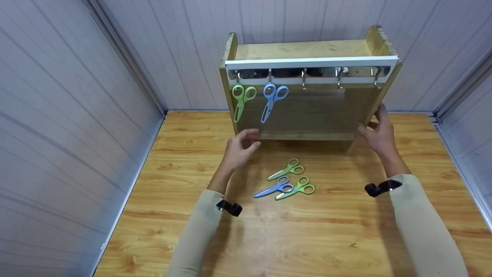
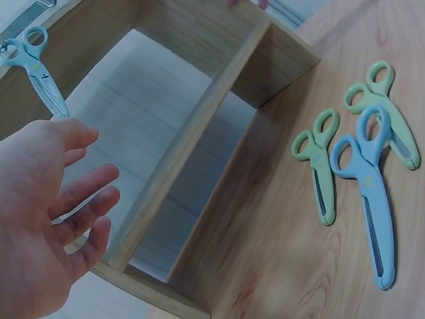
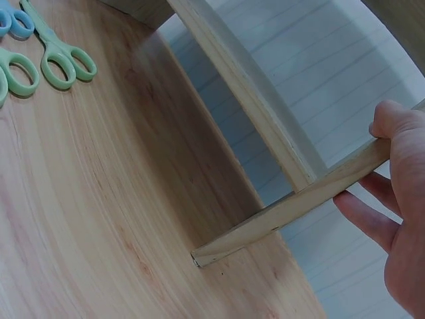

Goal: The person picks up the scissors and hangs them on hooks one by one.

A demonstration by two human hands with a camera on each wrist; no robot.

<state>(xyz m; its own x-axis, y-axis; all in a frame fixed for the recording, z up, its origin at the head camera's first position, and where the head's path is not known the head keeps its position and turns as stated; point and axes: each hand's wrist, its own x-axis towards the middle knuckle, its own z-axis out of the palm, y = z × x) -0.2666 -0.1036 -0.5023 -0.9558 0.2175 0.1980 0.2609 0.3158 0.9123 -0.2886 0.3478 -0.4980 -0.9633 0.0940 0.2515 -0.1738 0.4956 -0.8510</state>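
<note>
A wooden shelf rack (image 1: 300,136) stands at the back, with a white hook rail (image 1: 311,61) across its upper front. My right hand (image 1: 378,134) pinches the rack's right side panel (image 3: 285,212), thumb on one face and fingers on the other. Near the lower left corner, my left hand (image 1: 240,150) has loosely bent fingers and holds nothing. Green scissors (image 1: 239,102) and blue scissors (image 1: 270,100) hang by their handles from the two leftmost hooks. On the table lie blue scissors (image 2: 372,193), green scissors (image 2: 319,163) and another green pair (image 2: 395,123), partly overlapped by the blue.
Bare metal hooks (image 1: 339,79) fill the right part of the rail. The wood-grain table (image 1: 307,242) extends in front of the rack. Panelled walls (image 1: 77,115) enclose it at the left, back and right. A small black camera mount (image 1: 230,207) is strapped to each sleeve.
</note>
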